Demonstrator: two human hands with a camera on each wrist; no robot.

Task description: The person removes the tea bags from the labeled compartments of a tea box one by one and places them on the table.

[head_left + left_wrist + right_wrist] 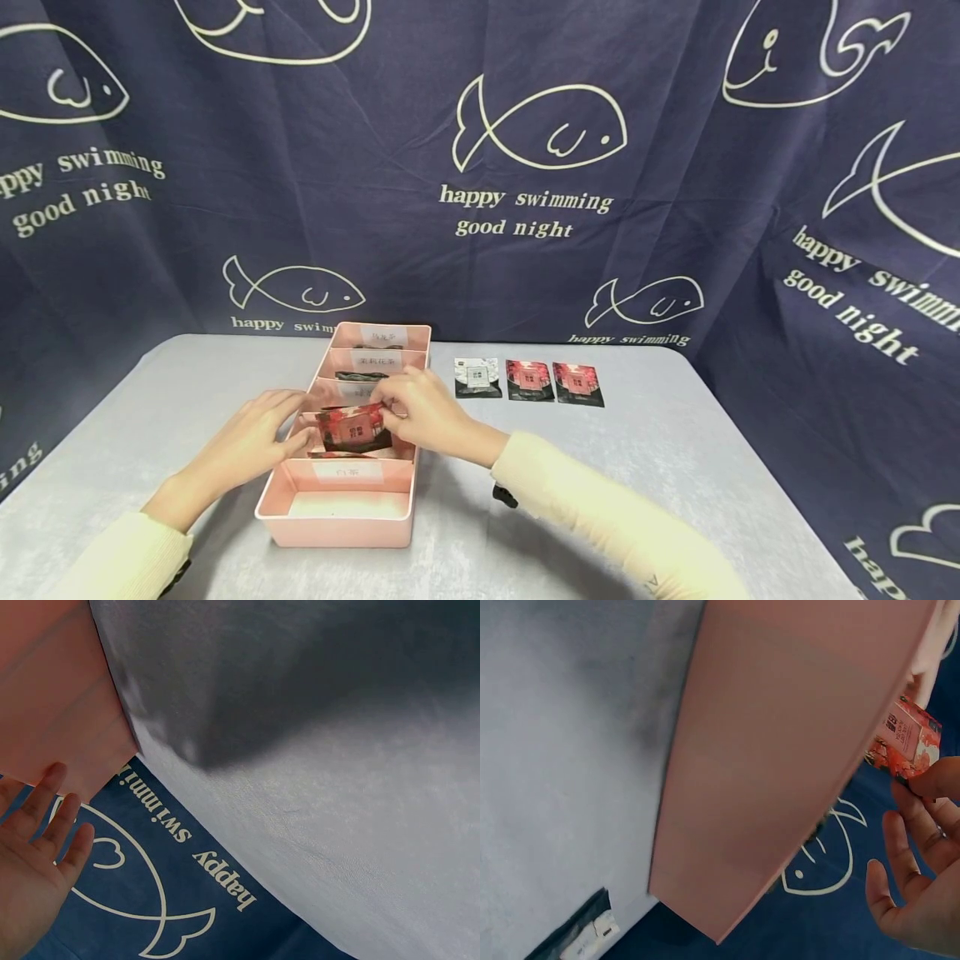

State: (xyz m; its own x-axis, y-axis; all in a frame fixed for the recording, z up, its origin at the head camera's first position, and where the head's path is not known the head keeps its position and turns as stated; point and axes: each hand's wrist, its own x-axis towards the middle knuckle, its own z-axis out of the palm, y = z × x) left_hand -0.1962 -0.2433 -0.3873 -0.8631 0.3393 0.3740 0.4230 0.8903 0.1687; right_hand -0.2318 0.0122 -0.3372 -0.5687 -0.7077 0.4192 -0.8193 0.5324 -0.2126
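A long pink divided box (337,532) stands on the table, with white handwritten labels on its dividers. My right hand (429,413) pinches a red and black tea sachet (354,428) by its upper right corner, low in the second compartment from the front. The right wrist view shows this red sachet (909,737) between thumb and forefinger above the box rim. My left hand (246,437) rests at the box's left rim, fingers loosely extended and thumb near the sachet's left edge. Another packet edge (348,455) shows below the held sachet.
Right of the box, a white and black sachet (477,377) and two red sachets (530,381) lie in a row. Dark packets (362,376) stand in rear compartments. The front compartment (348,503) shows its bare floor. A navy fish-print curtain (405,208) hangs behind the table.
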